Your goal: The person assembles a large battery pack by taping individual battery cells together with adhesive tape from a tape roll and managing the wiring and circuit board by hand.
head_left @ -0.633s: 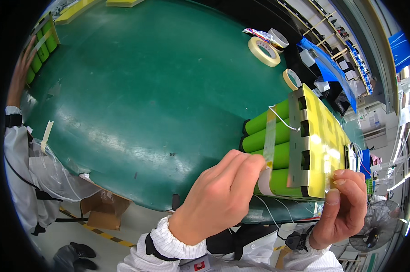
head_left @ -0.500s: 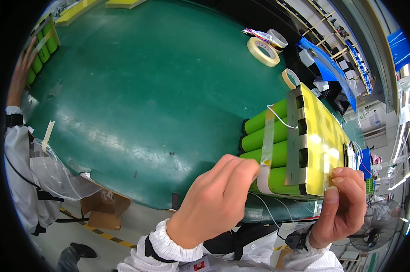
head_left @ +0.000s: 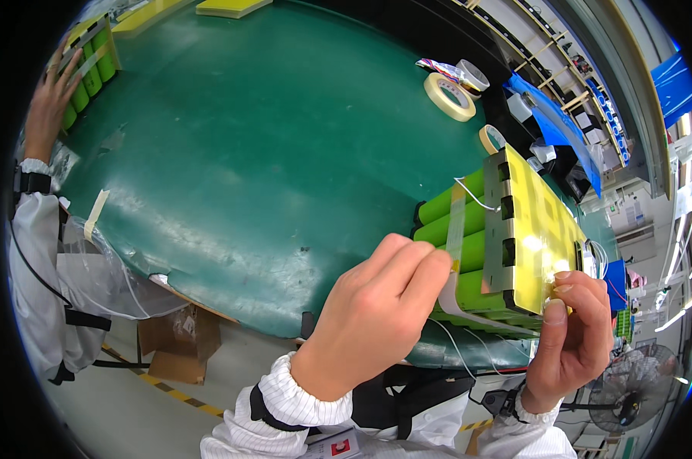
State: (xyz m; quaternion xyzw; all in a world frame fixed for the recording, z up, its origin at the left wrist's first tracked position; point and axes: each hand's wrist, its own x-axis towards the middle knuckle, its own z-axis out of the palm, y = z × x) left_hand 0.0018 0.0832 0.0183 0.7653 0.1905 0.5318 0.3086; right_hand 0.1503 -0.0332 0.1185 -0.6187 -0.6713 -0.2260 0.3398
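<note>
A battery pack of green cylindrical cells (head_left: pixel 436 228) stands at the right of the green table, with a yellow board (head_left: pixel 541 222) over its right face. A translucent strip of tape (head_left: pixel 456 226) crosses the cells. At the near side, my left hand (head_left: pixel 373 317) is closed in a pinch at a pale band (head_left: pixel 455 304), which bends round the lower cells; its fingertips hide the held end. My right hand (head_left: pixel 577 333) has curled fingers, thumb and forefinger closed at the board's lower near corner. A white wire (head_left: pixel 474 194) loops over the upper cells.
At the far left, another person's hand (head_left: pixel 49 103) rests on a second green-celled pack (head_left: pixel 93 73). Tape rolls (head_left: pixel 449 97) lie at the back right. Yellow boards (head_left: pixel 231 8) sit along the far edge. A fan (head_left: pixel 633 390) stands beyond my right hand.
My left hand has moved slightly upward along the cells, and more of the pale band now shows beneath it. My right hand stays at the board's corner. The whole view has shifted slightly.
</note>
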